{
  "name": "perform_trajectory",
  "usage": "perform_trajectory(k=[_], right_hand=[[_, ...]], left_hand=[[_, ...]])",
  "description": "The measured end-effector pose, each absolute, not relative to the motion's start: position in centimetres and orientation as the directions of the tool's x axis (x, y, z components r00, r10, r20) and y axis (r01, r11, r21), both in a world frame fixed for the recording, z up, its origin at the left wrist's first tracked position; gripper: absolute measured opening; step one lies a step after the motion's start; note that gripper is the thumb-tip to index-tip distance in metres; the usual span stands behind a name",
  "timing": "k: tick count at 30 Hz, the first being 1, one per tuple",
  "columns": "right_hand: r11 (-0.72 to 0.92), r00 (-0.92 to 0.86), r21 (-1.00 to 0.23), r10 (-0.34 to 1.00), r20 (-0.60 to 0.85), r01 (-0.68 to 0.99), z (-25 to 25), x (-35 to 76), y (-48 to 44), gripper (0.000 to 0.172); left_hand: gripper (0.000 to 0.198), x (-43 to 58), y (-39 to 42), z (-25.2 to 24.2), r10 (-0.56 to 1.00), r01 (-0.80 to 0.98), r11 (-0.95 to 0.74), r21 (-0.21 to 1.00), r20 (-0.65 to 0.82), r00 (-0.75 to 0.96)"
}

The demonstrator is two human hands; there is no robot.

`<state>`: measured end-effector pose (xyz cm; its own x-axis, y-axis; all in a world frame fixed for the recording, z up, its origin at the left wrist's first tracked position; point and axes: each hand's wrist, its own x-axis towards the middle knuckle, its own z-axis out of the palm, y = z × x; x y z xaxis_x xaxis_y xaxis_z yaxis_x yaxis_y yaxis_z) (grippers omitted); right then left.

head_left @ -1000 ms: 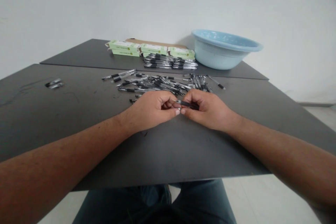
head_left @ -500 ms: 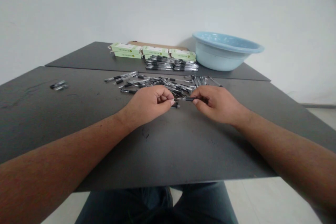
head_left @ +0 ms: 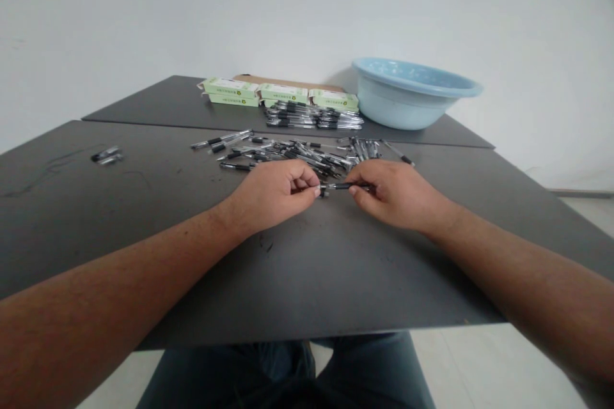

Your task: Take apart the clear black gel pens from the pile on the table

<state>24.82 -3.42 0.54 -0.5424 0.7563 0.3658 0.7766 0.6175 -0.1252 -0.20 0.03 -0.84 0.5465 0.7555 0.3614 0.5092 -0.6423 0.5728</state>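
We see a bright, evenly lit scene under soft, diffuse light. The dark counter (head_left: 144,204) shows a pale sheen, with only faint shadows beneath the left hand (head_left: 273,195) and right hand (head_left: 400,195). The wide lens bends and stretches the edges; the top right corner darkens. The far pens (head_left: 311,116) look soft and blurred

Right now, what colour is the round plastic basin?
Light blue; the round plastic basin shows best in the head view.
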Motion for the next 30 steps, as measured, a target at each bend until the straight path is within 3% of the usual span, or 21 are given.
perform_trajectory(k=[30], right_hand=[[0.607,-0.578,-0.043,0.775,0.257,0.794,0.7,23.6,-4.2,0.025]], left_hand=[[0.012,-0.2,0.0,-0.8,0.709,0.534,-0.701,0.473,0.38,0.594]])
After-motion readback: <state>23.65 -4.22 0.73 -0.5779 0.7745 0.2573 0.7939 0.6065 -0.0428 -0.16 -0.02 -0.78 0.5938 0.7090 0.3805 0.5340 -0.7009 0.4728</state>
